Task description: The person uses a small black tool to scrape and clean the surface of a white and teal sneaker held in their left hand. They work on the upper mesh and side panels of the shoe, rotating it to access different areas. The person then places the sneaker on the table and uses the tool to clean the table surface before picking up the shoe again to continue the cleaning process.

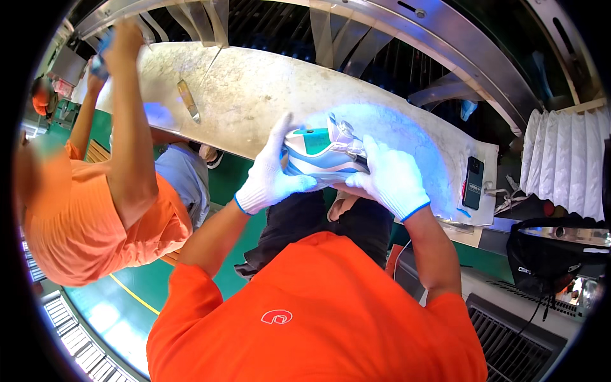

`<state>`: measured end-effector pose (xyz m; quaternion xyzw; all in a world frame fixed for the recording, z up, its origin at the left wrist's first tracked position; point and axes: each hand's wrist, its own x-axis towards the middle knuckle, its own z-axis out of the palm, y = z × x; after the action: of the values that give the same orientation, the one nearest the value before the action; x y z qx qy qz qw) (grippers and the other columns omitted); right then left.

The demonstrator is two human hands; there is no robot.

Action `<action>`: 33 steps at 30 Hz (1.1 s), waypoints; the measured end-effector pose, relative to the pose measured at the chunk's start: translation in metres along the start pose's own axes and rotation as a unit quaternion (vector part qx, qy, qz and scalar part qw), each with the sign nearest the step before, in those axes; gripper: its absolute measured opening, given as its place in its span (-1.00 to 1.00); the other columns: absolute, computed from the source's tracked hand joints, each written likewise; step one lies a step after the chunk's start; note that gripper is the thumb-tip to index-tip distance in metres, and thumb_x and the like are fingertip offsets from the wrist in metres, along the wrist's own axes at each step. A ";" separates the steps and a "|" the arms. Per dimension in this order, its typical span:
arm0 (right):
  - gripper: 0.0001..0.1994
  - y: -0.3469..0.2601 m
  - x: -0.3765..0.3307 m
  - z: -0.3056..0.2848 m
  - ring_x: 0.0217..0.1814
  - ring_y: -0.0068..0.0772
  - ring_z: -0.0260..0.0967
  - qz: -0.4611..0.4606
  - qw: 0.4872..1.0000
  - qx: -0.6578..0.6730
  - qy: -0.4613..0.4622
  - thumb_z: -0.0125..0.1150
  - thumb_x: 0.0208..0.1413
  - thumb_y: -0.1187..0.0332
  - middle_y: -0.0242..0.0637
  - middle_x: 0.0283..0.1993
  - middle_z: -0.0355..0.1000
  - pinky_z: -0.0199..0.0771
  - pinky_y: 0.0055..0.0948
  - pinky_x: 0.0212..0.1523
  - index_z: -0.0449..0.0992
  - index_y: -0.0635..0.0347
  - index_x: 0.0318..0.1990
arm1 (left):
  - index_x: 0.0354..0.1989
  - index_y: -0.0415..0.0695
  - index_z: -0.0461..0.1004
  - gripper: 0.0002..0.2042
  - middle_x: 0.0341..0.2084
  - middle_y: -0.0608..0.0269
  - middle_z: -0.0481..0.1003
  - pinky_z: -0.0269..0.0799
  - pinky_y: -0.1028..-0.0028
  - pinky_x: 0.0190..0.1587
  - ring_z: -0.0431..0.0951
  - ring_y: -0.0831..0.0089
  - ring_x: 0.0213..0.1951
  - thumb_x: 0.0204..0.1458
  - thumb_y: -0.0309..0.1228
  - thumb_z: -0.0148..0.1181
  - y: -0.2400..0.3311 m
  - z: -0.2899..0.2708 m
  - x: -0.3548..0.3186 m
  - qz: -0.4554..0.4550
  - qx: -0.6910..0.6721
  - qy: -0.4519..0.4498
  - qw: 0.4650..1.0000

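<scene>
A blue-and-white sports shoe (pixel 321 164) is held up in front of me, at the near edge of the bench. A green block with a dark round hole, like a shoe last, fills its opening. My left hand (pixel 270 172), in a white knitted glove, grips the left end, its thumb along the near side. The other end is in my right hand (pixel 389 173), gloved the same way, with its fingers over the top. Bluish light falls on the right glove and the bench around it. The tips of some fingers are hidden behind the shoe.
On the pale worn bench (pixel 254 83) lie a yellow-handled blade tool (pixel 188 100) and, at the right, a black phone (pixel 473 183). A co-worker in orange (pixel 108 210) sits at left with raised arms. Metal rails (pixel 439 38) run behind; a black bag (pixel 544 254) is at right.
</scene>
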<state>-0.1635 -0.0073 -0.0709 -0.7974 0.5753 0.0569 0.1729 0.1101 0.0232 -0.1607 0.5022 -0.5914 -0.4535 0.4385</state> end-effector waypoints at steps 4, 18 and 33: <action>-0.24 -0.002 0.001 -0.001 0.03 0.18 0.70 0.009 1.000 0.003 -0.006 0.56 0.12 -0.06 0.14 -0.01 0.67 0.70 0.02 0.02 0.51 0.36 0.30 | 0.58 -0.18 0.28 0.16 0.31 0.02 0.57 0.47 0.21 0.45 0.57 0.19 0.34 -0.37 -0.47 0.76 0.027 -0.006 0.019 -0.163 -0.020 -0.068 0.984; -0.26 0.000 0.005 0.007 -0.05 0.15 0.71 -0.029 0.999 -0.009 0.046 0.64 0.06 -0.08 0.09 -0.15 0.67 0.71 0.05 -0.07 0.55 0.38 0.16 | 0.35 -0.19 0.47 -0.03 0.16 -0.08 0.62 0.53 0.09 0.37 0.67 -0.03 0.21 -0.32 -0.09 0.77 0.071 0.022 0.029 -0.110 0.306 -0.021 0.945; -0.29 0.018 -0.005 0.013 -0.13 0.19 0.72 -0.109 0.991 -0.014 0.071 0.51 0.18 -0.11 0.15 -0.07 0.67 0.72 0.03 -0.08 0.50 0.37 0.21 | 0.27 -0.24 0.54 0.08 -0.01 -0.02 0.65 0.39 -0.04 0.34 0.63 -0.03 0.11 -0.28 0.45 0.58 0.065 0.048 0.039 0.127 0.474 -0.046 0.870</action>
<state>-0.1803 -0.0035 -0.0857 -0.8596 0.4953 -0.0112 0.1251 0.0463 -0.0057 -0.1043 0.5487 -0.8137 -0.0818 0.1737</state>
